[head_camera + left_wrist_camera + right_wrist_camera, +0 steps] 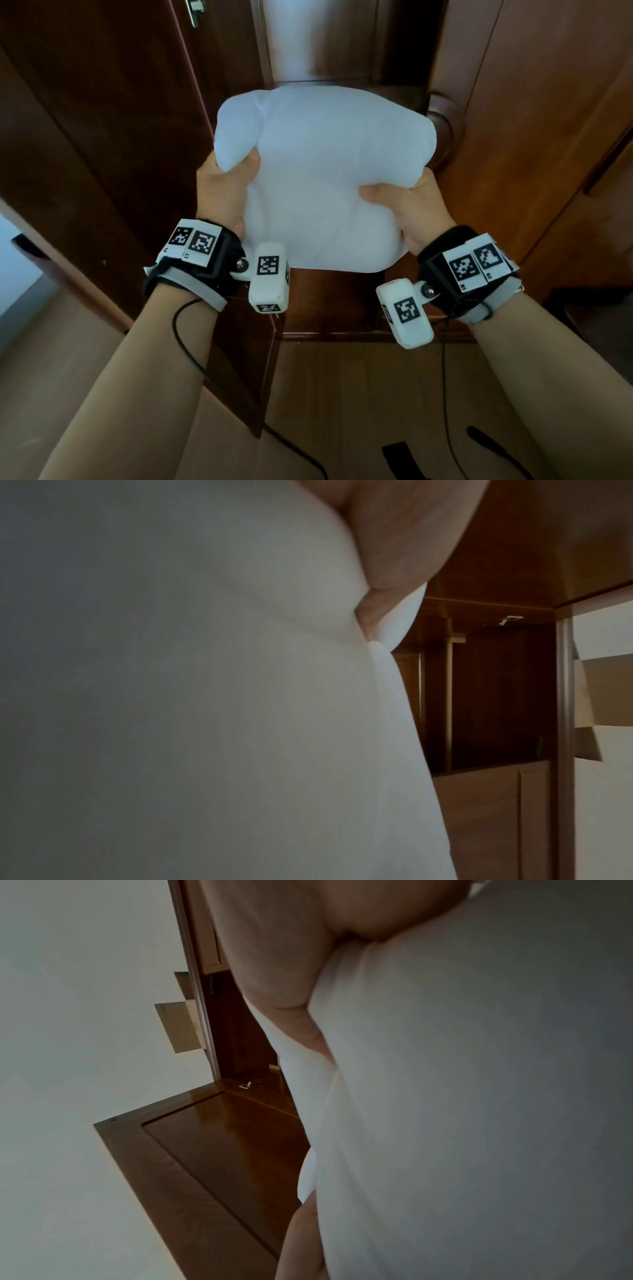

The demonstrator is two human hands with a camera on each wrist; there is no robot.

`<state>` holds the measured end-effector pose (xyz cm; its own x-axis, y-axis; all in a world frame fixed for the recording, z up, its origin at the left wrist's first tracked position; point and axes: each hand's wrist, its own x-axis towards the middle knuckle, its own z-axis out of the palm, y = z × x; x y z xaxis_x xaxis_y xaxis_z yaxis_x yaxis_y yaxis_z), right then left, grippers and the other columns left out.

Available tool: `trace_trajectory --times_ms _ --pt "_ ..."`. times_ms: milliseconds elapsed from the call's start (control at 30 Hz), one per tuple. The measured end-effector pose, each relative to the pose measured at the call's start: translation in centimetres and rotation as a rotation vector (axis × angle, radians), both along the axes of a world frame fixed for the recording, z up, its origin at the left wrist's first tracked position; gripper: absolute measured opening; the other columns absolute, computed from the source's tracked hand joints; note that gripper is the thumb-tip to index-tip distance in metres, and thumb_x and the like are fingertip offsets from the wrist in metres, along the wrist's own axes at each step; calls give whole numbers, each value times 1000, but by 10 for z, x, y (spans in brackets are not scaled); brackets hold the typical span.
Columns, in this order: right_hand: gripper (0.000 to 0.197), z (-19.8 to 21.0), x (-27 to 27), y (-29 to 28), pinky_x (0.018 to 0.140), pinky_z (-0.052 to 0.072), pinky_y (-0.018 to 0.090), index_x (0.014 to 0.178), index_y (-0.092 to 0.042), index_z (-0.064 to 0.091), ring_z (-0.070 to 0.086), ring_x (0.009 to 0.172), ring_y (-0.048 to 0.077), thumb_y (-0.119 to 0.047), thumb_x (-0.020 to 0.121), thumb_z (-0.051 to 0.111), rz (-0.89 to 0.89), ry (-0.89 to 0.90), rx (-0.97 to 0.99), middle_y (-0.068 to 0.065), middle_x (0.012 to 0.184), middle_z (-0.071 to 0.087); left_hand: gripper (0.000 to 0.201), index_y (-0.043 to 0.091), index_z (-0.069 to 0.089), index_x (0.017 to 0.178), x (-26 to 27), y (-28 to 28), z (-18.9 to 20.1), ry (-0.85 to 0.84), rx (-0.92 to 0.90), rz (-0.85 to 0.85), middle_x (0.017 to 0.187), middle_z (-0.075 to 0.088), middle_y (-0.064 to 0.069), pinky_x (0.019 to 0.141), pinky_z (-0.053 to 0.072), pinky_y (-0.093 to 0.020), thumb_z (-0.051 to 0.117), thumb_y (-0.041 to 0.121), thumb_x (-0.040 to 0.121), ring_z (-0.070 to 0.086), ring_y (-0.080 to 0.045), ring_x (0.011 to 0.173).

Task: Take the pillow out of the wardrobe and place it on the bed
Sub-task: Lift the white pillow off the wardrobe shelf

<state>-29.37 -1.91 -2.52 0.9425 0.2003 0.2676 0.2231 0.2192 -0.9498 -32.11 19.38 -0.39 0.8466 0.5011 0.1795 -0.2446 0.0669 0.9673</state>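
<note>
While head view shows both hands, left hand point(224, 190) and right hand point(407, 205) each grip a side of the white pillow point(318, 178), held in front of the open wardrobe point(513, 137); left wrist adds thumb point(404, 547) dug into fabric; right wrist adds the open wardrobe door point(219, 1145), cardboard box point(181, 1026)

The pillow point(308, 178) hides both hands' fingers beneath it and most of the wardrobe point(342, 44) interior.
</note>
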Motion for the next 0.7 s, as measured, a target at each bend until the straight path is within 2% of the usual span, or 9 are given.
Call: trace_trajectory --times_ms 100,200,300,400,500,633,700 --pt "30 4 -18 6 94 52 50 94 -14 68 66 101 27 11 79 63 -35 5 5 5 99 71 14 27 66 89 -6 11 5 -27 5 -43 96 72 1 91 57 -42 66 14 86 70 -19 96" --pt "30 8 -37 18 95 50 55 93 -17 69 65 108 33 8 77 65 -89 -14 -15 6 102 71 13 25 67 91 -10 23 8 -39 -2 -107 99 73 -1 93 56 -44 67 13 86 70 -22 100" --pt "29 11 -56 28 92 52 56 90 -20 70 66 105 31 0 70 68 -171 -19 -17 4 99 72 17 20 68 101 -13 32 9 -36 -33 -183 110 73 -7 95 55 -45 68 14 85 70 -25 105" --pt "31 8 -70 29 92 50 60 95 -17 69 66 105 34 -2 68 68 -287 -22 -49 11 106 71 21 17 67 105 -10 31 5 -47 -48 -259 116 71 -11 97 54 -45 68 12 85 68 -27 108" --pt "39 3 -87 19 91 51 59 104 -12 67 66 104 34 -5 66 69 -429 11 -85 14 108 70 22 17 68 104 -3 15 -3 -61 -49 -348 111 73 -9 97 54 -43 69 10 84 69 -25 106" --pt "43 -5 -119 -11 85 55 46 107 -11 65 69 97 25 -7 65 68 -608 55 -98 8 103 72 19 22 67 98 0 -27 -19 -41 -70 -526 92 71 6 82 57 -30 67 8 86 69 -10 83" --pt "48 -10 -136 -32 89 54 52 111 -5 64 68 100 30 -7 64 69 -701 78 -93 15 109 71 22 18 66 108 -3 -55 -26 -13 -77 -630 94 70 7 76 58 -25 66 9 87 68 -7 81"
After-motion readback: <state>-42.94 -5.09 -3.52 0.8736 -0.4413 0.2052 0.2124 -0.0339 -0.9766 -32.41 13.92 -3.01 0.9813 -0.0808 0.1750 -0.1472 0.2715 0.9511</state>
